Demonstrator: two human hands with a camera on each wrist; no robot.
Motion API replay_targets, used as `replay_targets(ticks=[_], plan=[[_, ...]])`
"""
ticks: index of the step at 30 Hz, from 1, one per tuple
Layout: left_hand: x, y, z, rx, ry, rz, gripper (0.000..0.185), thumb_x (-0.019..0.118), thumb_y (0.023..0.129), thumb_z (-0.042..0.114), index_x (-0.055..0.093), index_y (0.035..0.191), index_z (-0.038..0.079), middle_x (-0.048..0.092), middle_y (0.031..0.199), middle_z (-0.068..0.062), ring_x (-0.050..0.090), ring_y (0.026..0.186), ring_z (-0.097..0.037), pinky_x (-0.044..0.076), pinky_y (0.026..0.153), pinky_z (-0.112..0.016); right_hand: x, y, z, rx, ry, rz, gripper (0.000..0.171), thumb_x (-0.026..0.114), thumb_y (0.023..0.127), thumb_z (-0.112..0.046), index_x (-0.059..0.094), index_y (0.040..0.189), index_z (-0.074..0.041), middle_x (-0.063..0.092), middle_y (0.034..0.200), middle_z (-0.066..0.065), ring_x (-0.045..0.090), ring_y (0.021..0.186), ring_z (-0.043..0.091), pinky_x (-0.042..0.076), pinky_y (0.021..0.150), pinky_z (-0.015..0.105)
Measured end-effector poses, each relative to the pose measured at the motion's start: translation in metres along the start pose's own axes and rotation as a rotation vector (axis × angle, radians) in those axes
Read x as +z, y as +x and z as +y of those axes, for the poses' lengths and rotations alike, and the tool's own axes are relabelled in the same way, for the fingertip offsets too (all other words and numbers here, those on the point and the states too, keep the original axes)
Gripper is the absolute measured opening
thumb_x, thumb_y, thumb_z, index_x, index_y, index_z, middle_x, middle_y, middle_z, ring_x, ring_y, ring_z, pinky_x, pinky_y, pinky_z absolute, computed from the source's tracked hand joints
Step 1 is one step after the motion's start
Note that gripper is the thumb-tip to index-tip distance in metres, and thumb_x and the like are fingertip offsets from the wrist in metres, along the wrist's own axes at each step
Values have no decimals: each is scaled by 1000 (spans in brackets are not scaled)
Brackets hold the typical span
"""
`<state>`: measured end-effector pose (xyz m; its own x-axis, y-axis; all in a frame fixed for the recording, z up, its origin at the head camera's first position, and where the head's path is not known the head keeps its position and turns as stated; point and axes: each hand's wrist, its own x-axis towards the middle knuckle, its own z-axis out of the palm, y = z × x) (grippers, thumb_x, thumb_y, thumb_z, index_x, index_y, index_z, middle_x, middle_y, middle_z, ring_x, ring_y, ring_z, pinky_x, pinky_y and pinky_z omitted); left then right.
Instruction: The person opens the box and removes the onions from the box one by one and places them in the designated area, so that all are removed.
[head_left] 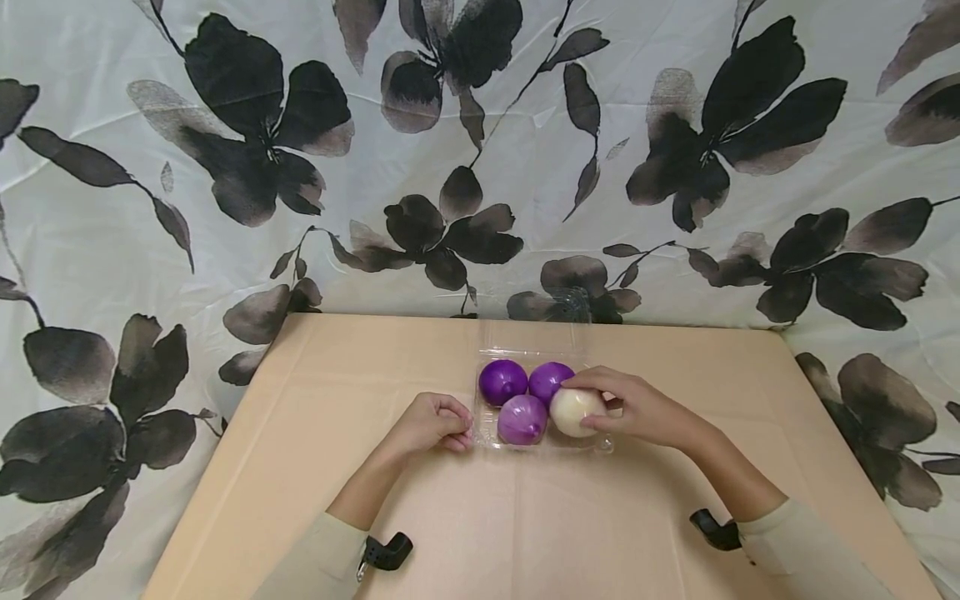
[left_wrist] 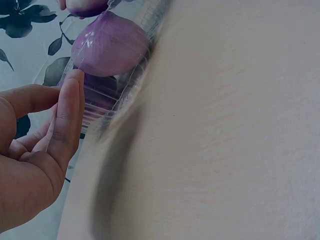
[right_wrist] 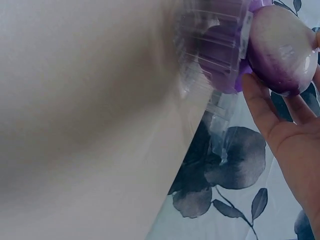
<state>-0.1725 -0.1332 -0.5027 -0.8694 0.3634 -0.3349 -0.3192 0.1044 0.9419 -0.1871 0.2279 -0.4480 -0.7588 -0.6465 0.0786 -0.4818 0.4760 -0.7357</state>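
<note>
A clear plastic clamshell box (head_left: 489,433) lies with its lid raised at the back, holding two deep purple, round onion-like pieces (head_left: 503,382) (head_left: 548,379) and a lighter purple onion (head_left: 522,419). My left hand (head_left: 435,423) pinches the box's left edge between thumb and fingers. At the box's front right corner, my right hand (head_left: 633,406) grips a cream-white onion (head_left: 576,412). In the right wrist view this pale onion (right_wrist: 282,50) shows a purple end, and it is at the box's rim. The left wrist view shows the lighter onion (left_wrist: 111,45) through the plastic.
The box stands on a tan board or tabletop (head_left: 337,358), towards its far edge. Behind and around it hangs a white cloth (head_left: 525,183) with dark flowers. A black wrist mount (head_left: 388,552) sits by the left sleeve, another (head_left: 715,530) by the right.
</note>
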Motion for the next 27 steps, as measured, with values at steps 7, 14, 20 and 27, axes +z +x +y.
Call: replay_targets(ticks=[7,14,20,27], plan=[[1,1,1,0,2,2,14,63,94,-8,63,104,-18,74,76,-11,73,65,-15,67,65,-29,-1,-2,3,44,57,31,57,86,86,-28,63,138,-18,62,139,6,63,121,25,64,90,26],[2,1,2,-6,1,5,12,62,93,-8,64,102,-17,73,74,-9,73,64,-14,67,65,-28,-19,-7,10,73,129,98,57,85,86,-21,63,139,-18,62,140,9,63,121,20,64,92,26],[2,1,2,-8,4,16,10,62,93,-9,64,101,-15,73,74,-9,73,64,-15,68,65,-30,-38,-16,16,87,95,175,57,85,87,-15,64,139,-15,65,138,10,64,111,7,61,90,19],[2,-1,4,-9,12,8,12,62,94,-8,64,102,-16,74,75,-11,73,65,-15,67,65,-28,-56,-29,19,148,17,290,56,85,86,-13,65,138,-12,66,134,9,64,102,4,60,82,14]])
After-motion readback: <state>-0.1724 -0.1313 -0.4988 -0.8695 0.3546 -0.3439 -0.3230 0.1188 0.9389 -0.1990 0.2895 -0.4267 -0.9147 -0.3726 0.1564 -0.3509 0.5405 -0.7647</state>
